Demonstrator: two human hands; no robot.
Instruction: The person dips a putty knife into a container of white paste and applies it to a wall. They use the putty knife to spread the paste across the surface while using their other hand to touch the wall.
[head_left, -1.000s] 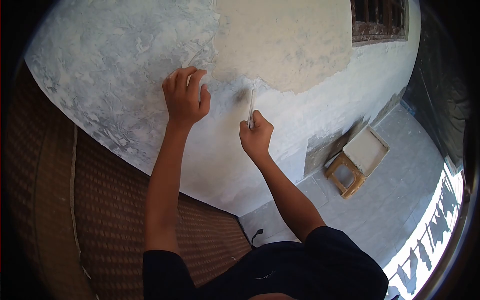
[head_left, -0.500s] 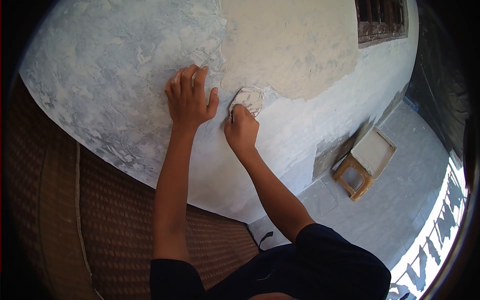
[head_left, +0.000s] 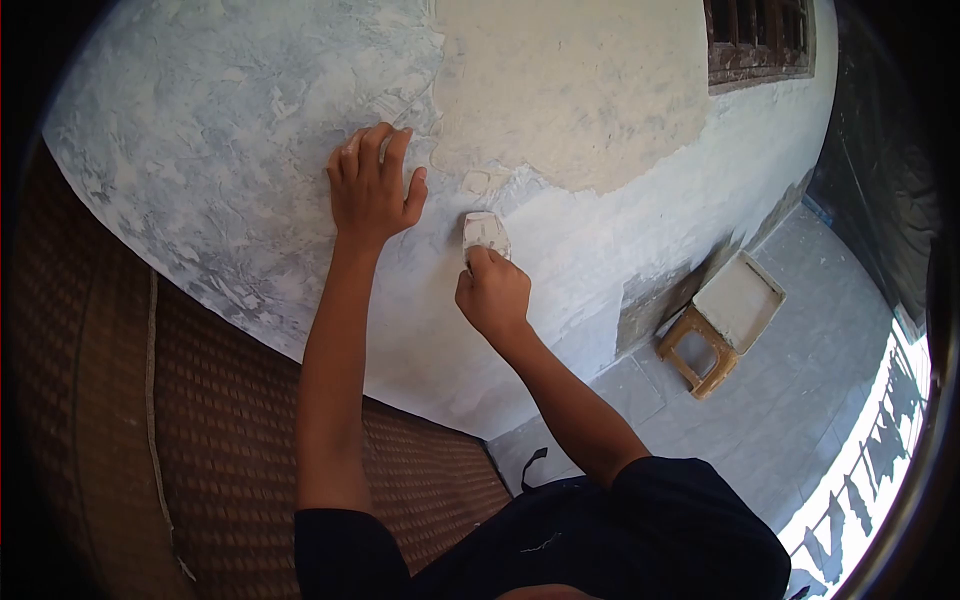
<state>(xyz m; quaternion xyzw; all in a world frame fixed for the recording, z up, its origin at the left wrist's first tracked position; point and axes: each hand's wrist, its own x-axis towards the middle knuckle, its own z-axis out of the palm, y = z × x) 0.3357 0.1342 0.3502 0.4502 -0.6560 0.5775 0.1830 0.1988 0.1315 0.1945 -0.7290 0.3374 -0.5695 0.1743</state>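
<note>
My left hand (head_left: 372, 190) rests on the mottled grey-white wall (head_left: 230, 150) with its fingers spread and nothing in them. To its right and a little lower, my right hand (head_left: 494, 292) grips a scraper (head_left: 486, 232) whose pale blade is smeared with white paste. The scraper's handle is hidden in my fist. Above the blade, a small cream patch (head_left: 482, 182) shows on the wall, just below the ragged lower edge of a large beige coated area (head_left: 570, 90).
A brown woven panel (head_left: 240, 400) runs along the wall's lower left. On the grey floor (head_left: 790, 370) at the right, a tan stool (head_left: 697, 352) stands against a pale tray (head_left: 740, 300). A barred window (head_left: 758, 40) is at the upper right.
My right hand and the scraper have moved down the wall, away from the beige area, uncovering the small cream patch. My left hand stays in nearly the same place.
</note>
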